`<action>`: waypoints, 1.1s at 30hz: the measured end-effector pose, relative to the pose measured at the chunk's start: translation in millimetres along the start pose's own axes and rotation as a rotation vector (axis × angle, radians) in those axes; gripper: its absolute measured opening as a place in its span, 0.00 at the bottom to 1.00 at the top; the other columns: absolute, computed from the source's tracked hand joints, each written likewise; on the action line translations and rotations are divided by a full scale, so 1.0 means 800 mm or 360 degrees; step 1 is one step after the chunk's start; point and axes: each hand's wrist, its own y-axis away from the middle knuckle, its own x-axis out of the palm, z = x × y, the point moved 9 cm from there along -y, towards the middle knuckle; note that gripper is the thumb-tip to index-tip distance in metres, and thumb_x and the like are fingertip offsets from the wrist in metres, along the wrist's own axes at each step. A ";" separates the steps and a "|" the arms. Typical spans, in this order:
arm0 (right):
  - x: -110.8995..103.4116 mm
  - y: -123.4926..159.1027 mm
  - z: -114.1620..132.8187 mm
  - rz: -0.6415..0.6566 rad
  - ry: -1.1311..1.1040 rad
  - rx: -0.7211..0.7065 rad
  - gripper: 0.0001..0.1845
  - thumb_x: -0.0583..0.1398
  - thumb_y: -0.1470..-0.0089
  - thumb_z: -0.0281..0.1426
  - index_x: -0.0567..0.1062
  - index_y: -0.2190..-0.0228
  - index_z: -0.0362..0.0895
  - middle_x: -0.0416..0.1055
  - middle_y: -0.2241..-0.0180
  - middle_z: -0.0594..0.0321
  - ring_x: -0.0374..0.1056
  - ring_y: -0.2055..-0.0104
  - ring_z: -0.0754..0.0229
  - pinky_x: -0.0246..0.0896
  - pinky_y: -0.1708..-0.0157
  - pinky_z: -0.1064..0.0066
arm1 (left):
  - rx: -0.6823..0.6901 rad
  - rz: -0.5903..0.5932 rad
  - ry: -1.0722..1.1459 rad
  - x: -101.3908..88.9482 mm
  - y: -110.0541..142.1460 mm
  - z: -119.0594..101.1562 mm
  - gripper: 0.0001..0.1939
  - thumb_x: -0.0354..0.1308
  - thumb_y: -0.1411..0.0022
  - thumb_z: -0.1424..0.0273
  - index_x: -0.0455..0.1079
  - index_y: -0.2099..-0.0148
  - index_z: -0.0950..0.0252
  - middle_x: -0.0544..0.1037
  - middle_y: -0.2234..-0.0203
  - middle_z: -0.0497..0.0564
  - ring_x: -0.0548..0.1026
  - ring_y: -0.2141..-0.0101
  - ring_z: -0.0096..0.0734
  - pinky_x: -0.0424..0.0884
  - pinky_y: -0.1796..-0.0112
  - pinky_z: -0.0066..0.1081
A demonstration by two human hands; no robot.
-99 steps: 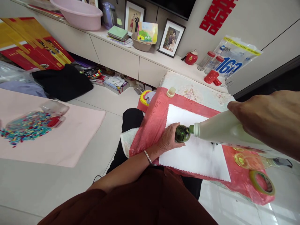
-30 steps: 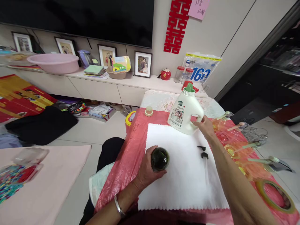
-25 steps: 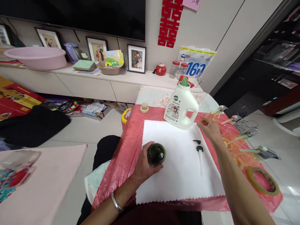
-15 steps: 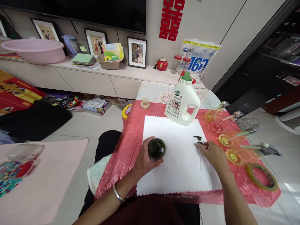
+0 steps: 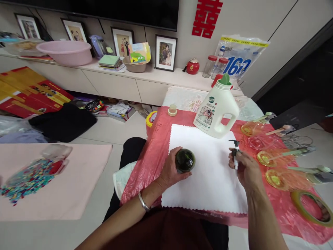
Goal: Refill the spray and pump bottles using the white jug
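My left hand (image 5: pixel 173 169) is wrapped round a dark green bottle (image 5: pixel 185 160), seen from above over a white scalloped-edge sheet (image 5: pixel 205 187). Whether the bottle's base touches the sheet is hidden. In my right hand (image 5: pixel 246 166) is a pump head (image 5: pixel 235 152) with a black nozzle, white collar and clear dip tube, gripped at its black neck between thumb and fingers. Behind the sheet's back edge stands a cream detergent jug (image 5: pixel 218 109), uncapped, with a green spout at its mouth. A pale cap (image 5: pixel 172 110) sits on the red table cover at the far left.
Several clear pump bottles with yellow or pink bottoms lie along the right side, among them a yellow one (image 5: pixel 275 178). A roll of tape (image 5: pixel 310 208) is at the near right corner. Left, a pink cloth (image 5: pixel 85 180) bears spilled small colourful pieces (image 5: pixel 28 184).
The view has swung left, so the scene sits further right. My right hand has turned, showing more of the pump's black and white neck. My left hand keeps hold of the bottle.
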 end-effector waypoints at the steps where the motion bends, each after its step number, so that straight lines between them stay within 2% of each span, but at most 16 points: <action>1: 0.011 0.005 0.008 0.0048 -0.0139 -0.0006 0.38 0.62 0.61 0.56 0.71 0.54 0.43 0.68 0.68 0.61 0.60 0.74 0.65 0.59 0.74 0.72 | 0.0003 -0.0001 0.0003 0.000 0.000 0.000 0.53 0.73 0.53 0.49 0.52 0.33 0.60 0.67 0.40 0.63 0.69 0.39 0.58 0.66 0.38 0.58; 3: 0.032 0.015 0.022 0.0136 -0.0352 -0.0010 0.40 0.65 0.61 0.56 0.71 0.50 0.46 0.69 0.65 0.61 0.65 0.70 0.64 0.65 0.70 0.71 | -0.0006 0.0006 0.0011 0.000 0.000 0.000 0.53 0.73 0.53 0.48 0.52 0.33 0.60 0.67 0.40 0.63 0.69 0.39 0.58 0.66 0.38 0.58; 6: 0.058 0.027 0.042 0.0272 -0.0686 -0.0034 0.35 0.71 0.59 0.52 0.76 0.53 0.47 0.72 0.62 0.58 0.69 0.62 0.62 0.70 0.64 0.72 | -0.0024 0.0029 0.0023 0.001 -0.001 -0.001 0.53 0.73 0.53 0.47 0.52 0.33 0.60 0.66 0.39 0.64 0.68 0.39 0.58 0.66 0.38 0.57; 8: 0.072 0.035 0.057 0.0381 -0.0866 -0.0094 0.29 0.73 0.56 0.47 0.79 0.54 0.46 0.73 0.61 0.57 0.70 0.63 0.63 0.70 0.66 0.76 | -0.0022 0.0036 0.0028 0.002 -0.001 -0.001 0.54 0.73 0.54 0.47 0.51 0.33 0.60 0.66 0.39 0.64 0.68 0.38 0.58 0.65 0.38 0.58; 11: 0.084 0.048 0.086 0.0451 -0.0911 -0.0303 0.22 0.71 0.47 0.40 0.80 0.52 0.45 0.74 0.60 0.54 0.71 0.65 0.63 0.69 0.69 0.78 | -0.0014 0.0028 0.0033 0.002 -0.002 -0.001 0.55 0.74 0.55 0.47 0.52 0.33 0.60 0.66 0.39 0.64 0.67 0.38 0.59 0.64 0.38 0.59; 15: 0.079 0.071 0.133 0.0256 -0.0821 -0.0761 0.15 0.65 0.40 0.33 0.80 0.52 0.44 0.74 0.58 0.52 0.72 0.62 0.61 0.68 0.67 0.75 | -0.0027 0.0023 0.0059 0.003 -0.004 0.002 0.55 0.74 0.57 0.47 0.53 0.34 0.60 0.66 0.39 0.63 0.68 0.39 0.59 0.64 0.38 0.60; 19: 0.076 0.095 0.168 0.0007 -0.0659 -0.1161 0.16 0.65 0.39 0.31 0.78 0.50 0.42 0.74 0.59 0.52 0.72 0.61 0.59 0.67 0.66 0.72 | -0.0017 0.0019 0.0086 0.003 -0.005 0.000 0.55 0.74 0.58 0.47 0.54 0.34 0.60 0.66 0.40 0.63 0.68 0.39 0.59 0.64 0.38 0.60; 21: 0.079 0.102 0.173 -0.0044 -0.0570 -0.1265 0.17 0.66 0.40 0.31 0.78 0.49 0.41 0.75 0.59 0.53 0.72 0.63 0.59 0.67 0.66 0.71 | -0.0025 0.0019 0.0084 0.003 -0.005 0.000 0.55 0.75 0.58 0.47 0.54 0.34 0.60 0.67 0.39 0.63 0.68 0.39 0.59 0.64 0.38 0.60; 23: 0.085 0.103 0.169 -0.0028 -0.0461 -0.1269 0.18 0.66 0.40 0.32 0.77 0.48 0.42 0.75 0.57 0.53 0.73 0.62 0.58 0.69 0.64 0.68 | -0.0044 0.0023 0.0086 0.003 -0.006 0.001 0.55 0.75 0.59 0.48 0.55 0.35 0.60 0.67 0.39 0.63 0.68 0.39 0.59 0.64 0.38 0.60; 28: 0.109 0.102 0.146 0.0137 -0.0077 -0.1141 0.21 0.64 0.36 0.34 0.73 0.43 0.46 0.74 0.53 0.56 0.73 0.55 0.58 0.71 0.55 0.66 | -0.0058 0.0017 0.0107 0.003 -0.007 0.003 0.56 0.76 0.60 0.48 0.55 0.35 0.60 0.67 0.39 0.62 0.68 0.39 0.61 0.63 0.38 0.61; 33: 0.134 0.107 0.132 0.0278 0.0221 -0.1195 0.17 0.62 0.34 0.34 0.74 0.45 0.50 0.70 0.48 0.60 0.70 0.48 0.56 0.70 0.47 0.63 | -0.0060 0.0021 0.0081 0.003 -0.007 0.003 0.56 0.76 0.61 0.48 0.55 0.34 0.60 0.67 0.39 0.63 0.68 0.39 0.62 0.63 0.39 0.62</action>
